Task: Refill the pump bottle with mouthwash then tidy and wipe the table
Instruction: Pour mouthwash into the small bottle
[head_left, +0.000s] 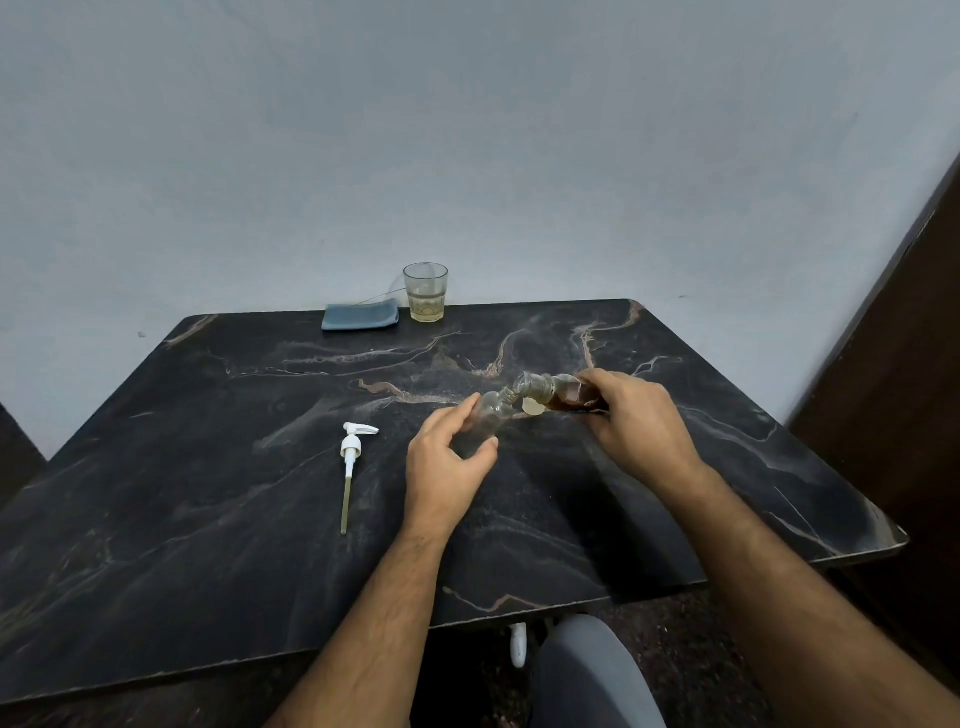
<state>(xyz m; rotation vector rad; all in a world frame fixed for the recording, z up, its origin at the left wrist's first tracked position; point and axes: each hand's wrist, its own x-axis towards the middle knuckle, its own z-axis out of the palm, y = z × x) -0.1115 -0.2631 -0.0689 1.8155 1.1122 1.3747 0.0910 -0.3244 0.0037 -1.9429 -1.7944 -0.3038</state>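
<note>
My left hand (449, 457) holds a clear, uncapped pump bottle (491, 413) between thumb and fingers on the black marble table (208, 493), tilted to the right. My right hand (636, 421) grips a mouthwash bottle (563, 396) with brown liquid, tipped on its side so its open mouth sits just above the pump bottle's neck. A pale cap (532, 407) shows below the two necks. The white pump head (351, 457) with its long dip tube lies flat on the table, left of my left hand.
A folded blue-grey cloth (359, 316) lies at the table's far edge by the wall. Beside it stands a glass (425, 292) holding some pale yellow liquid. A dark wooden panel (893, 389) rises at the right.
</note>
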